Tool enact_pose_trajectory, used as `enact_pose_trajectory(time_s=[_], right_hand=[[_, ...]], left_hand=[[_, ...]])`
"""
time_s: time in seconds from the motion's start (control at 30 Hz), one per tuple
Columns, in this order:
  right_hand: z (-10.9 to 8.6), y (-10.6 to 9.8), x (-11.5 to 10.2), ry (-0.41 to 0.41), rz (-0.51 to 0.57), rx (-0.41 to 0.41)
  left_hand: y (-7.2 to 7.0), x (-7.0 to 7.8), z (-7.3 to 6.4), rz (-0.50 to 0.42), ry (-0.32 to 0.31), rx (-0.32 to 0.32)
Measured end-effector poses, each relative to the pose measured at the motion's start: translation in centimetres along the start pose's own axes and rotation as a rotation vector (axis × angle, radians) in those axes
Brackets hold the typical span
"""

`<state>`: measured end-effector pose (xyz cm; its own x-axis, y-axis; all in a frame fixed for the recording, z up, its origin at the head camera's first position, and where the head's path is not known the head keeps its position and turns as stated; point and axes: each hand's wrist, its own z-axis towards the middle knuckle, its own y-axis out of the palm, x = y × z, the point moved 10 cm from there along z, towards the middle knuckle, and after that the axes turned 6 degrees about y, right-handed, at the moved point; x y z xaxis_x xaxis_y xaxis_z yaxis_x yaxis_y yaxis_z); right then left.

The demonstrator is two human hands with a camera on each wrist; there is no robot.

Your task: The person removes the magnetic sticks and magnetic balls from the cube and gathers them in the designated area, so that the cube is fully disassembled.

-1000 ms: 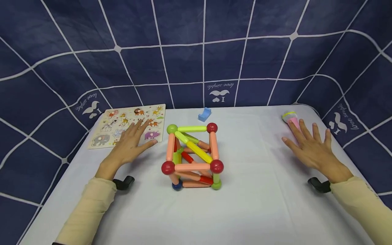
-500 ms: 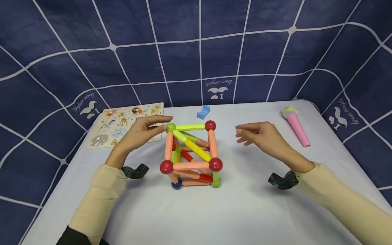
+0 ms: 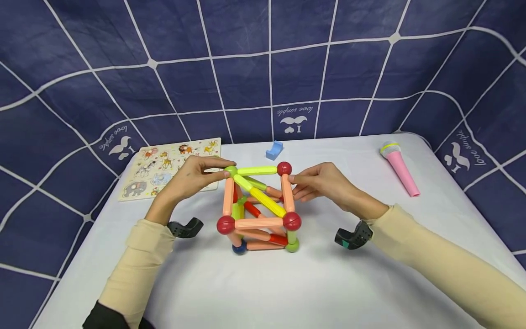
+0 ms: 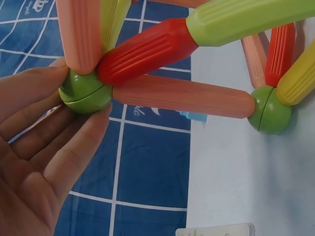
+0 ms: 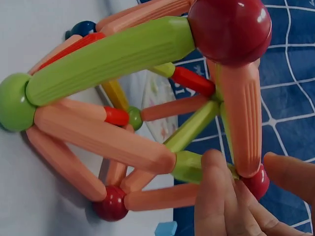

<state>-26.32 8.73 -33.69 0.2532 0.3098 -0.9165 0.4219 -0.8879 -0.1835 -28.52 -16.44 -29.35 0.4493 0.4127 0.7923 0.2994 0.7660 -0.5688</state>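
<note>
A cube frame [image 3: 258, 223] built of magnetic building sticks and balls stands on the table in the head view, with salmon, lime, red and yellow sticks. My left hand [image 3: 185, 179] pinches the green ball [image 4: 86, 94] at its far left top corner between thumb and fingers. On the far right top corner sits a red ball [image 5: 257, 183]. My right hand [image 3: 328, 188] has its thumb and fingers around that corner, the thumb at the upper end of a salmon stick [image 3: 287, 196]. A yellow and lime diagonal crosses the top. Part of the right fingers is hidden behind the frame.
An animal puzzle board [image 3: 141, 171] lies at the back left, partly behind the left hand. Near the back edge is a small blue block [image 3: 274, 150]. A pink toy microphone [image 3: 402, 173] lies at the right. Dark blue checked cloth [image 3: 246, 82] hangs behind the white table [image 3: 263, 292].
Both hands have come in from the table's sides to the frame's far top corners. The left reached its green ball first; the right moved left off the microphone to the red ball.
</note>
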Motion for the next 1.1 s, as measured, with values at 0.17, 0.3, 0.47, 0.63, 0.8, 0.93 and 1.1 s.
enact_pose_trajectory(time_s=[0.17, 0.3, 0.47, 0.63, 0.8, 0.93, 1.1], right_hand=[[0.1, 0.5, 0.0, 0.015, 0.010, -0.011], [0.4, 1.0, 0.1, 0.042, 0.011, -0.011], [0.6, 1.5, 0.2, 0.059, 0.017, -0.040], [0.5, 1.7, 0.1, 0.042, 0.034, -0.079], [0.4, 1.6, 0.0, 0.016, 0.054, -0.087], [0.2, 1.4, -0.3, -0.019, 0.077, -0.089], [-0.5, 0.9, -1.4, -0.109, 0.065, -0.050]], left_hand=[[0.0, 0.0, 0.0, 0.013, -0.011, -0.001], [-0.1, -0.1, -0.1, 0.027, -0.019, -0.004], [-0.1, 0.0, -0.3, 0.033, -0.017, -0.005], [-0.1, 0.2, -0.3, 0.035, -0.007, -0.001], [0.0, 0.2, -0.1, 0.037, -0.002, -0.002], [0.0, 0.3, 0.0, 0.040, -0.004, -0.004], [0.2, 0.2, 0.2, 0.040, -0.011, -0.003]])
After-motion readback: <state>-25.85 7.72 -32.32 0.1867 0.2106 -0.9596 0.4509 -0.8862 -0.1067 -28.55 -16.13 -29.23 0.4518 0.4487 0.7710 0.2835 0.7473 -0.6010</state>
